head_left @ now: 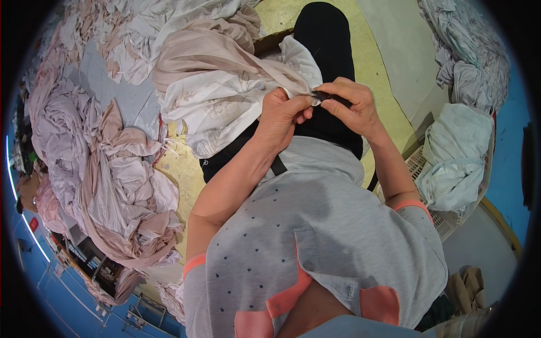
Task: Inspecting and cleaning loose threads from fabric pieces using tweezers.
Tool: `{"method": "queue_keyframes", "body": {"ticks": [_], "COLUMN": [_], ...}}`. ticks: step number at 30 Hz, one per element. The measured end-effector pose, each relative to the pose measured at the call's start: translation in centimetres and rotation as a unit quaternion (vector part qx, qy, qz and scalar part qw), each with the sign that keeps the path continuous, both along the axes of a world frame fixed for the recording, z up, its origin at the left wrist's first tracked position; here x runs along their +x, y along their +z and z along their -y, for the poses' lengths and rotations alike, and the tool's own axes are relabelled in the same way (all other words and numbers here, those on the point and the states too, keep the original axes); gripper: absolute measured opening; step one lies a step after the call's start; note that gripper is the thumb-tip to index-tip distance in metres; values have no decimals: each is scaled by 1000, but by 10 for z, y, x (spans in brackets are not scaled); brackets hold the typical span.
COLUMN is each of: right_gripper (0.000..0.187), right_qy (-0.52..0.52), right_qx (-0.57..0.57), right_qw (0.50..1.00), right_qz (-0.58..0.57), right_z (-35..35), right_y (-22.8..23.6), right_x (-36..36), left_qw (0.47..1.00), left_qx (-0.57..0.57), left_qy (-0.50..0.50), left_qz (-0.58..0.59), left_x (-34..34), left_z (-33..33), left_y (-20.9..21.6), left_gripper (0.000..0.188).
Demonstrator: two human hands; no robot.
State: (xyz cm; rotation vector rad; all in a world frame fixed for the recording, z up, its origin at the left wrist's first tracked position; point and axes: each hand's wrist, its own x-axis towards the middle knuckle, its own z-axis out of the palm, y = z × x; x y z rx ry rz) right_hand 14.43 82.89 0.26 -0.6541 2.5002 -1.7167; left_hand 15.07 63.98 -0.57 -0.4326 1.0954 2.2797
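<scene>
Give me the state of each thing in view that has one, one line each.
Left hand: closed, pinching fabric
White-and-beige fabric: gathered, folded loosely
Right hand: closed around dark tool
Dark tool: held at the fabric; open or shut unclear
Pinkish fabric pile: crumpled
Basket: loaded
Pale green cloth: bundled in basket

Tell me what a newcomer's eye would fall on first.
At upper centre, the left hand has its grip on pink and white cloth while the right hand holds a small black tool there. A big heap of crumpled fabric lies at left; at right, a basket holds a pale bundle.
</scene>
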Motion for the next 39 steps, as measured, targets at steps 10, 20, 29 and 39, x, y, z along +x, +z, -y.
{"method": "queue_keyframes", "body": {"ticks": [10,20,29,39], "right_gripper": [19,20,17,29], "right_qy": [1,2,-2,-70], "right_qx": [-9,-21,-8,-94], "right_qw": [1000,1000,1000,991], "right_qz": [12,-6,5,64], "right_z": [-2,-4,-6,-2], "right_y": [-1,-7,-6,-14], "right_x": [1,0,1,3], "left_qw": [1000,1000,1000,1000], "left_qx": [-2,-13,-11,-16], "left_qy": [-7,-15,-12,0], "left_qz": [3,2,6,8], "left_x": [0,0,-1,-2], "left_z": [1,-1,-2,-3], "left_y": [-1,2,5,7], "left_gripper": [5,3,3,4]}}
